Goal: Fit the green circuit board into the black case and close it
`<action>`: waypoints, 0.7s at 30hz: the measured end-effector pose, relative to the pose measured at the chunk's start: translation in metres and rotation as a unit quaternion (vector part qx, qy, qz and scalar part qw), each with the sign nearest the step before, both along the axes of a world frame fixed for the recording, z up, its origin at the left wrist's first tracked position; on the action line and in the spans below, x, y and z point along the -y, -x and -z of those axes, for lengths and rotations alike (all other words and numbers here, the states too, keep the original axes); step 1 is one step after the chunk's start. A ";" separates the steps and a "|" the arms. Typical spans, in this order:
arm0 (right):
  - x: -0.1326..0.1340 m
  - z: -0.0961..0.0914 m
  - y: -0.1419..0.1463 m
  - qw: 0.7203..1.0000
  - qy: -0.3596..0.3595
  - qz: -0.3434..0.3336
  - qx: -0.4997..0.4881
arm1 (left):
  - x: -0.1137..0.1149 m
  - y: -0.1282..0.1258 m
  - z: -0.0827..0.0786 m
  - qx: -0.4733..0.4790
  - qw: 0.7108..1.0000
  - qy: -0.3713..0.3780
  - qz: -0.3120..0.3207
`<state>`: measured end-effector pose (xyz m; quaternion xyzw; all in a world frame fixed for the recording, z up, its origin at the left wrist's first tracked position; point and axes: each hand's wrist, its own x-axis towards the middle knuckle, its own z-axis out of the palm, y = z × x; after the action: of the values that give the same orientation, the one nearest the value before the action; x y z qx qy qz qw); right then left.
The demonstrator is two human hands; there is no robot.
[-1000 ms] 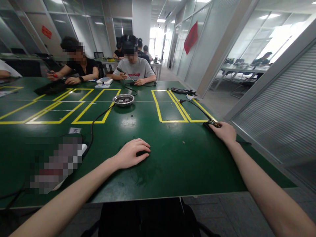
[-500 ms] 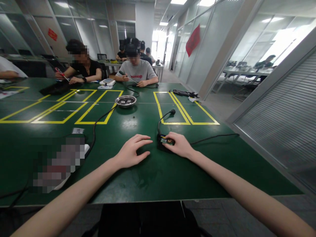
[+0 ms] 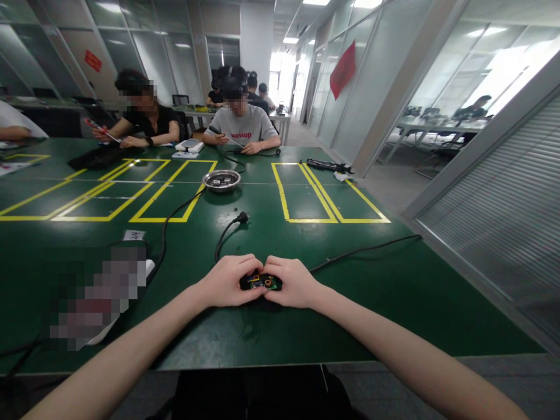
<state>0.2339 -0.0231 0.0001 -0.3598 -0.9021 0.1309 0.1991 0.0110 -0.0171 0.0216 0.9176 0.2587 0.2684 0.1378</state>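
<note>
Between my hands, just above or on the green table, is an opened black power adapter (image 3: 261, 282). Its circuit board shows, with a copper-coloured ring coil and a bit of yellow. My left hand (image 3: 234, 281) is closed round the left end. Around the right end my right hand (image 3: 292, 282) is wrapped, and the fingertips of both hands nearly meet at the board. A short cord with a black plug (image 3: 241, 217) rises beyond my left hand. Another thin black cable (image 3: 367, 251) runs off to the right. The adapter's underside is hidden.
A metal bowl (image 3: 221, 181) with small metal parts stands mid-table. A blurred-out item (image 3: 100, 297) lies at left beside a cable. Yellow tape (image 3: 312, 221) marks the green table (image 3: 371, 315). A folded black tripod-like thing (image 3: 328, 165) lies far right. Two co-workers sit opposite with tools.
The power adapter has moved left and nearer to me with my right hand, its plug swinging left. My left hand, open before, has closed on the adapter.
</note>
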 end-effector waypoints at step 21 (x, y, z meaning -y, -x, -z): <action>-0.021 0.007 -0.011 0.997 -0.034 0.061 0.015 | -0.024 0.005 0.020 -0.038 0.994 0.019 -0.099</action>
<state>0.2446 -0.0021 -0.0064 -0.4096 -0.8849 0.0827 0.2056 0.0059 0.0068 0.0011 0.8944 0.3583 0.2402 0.1181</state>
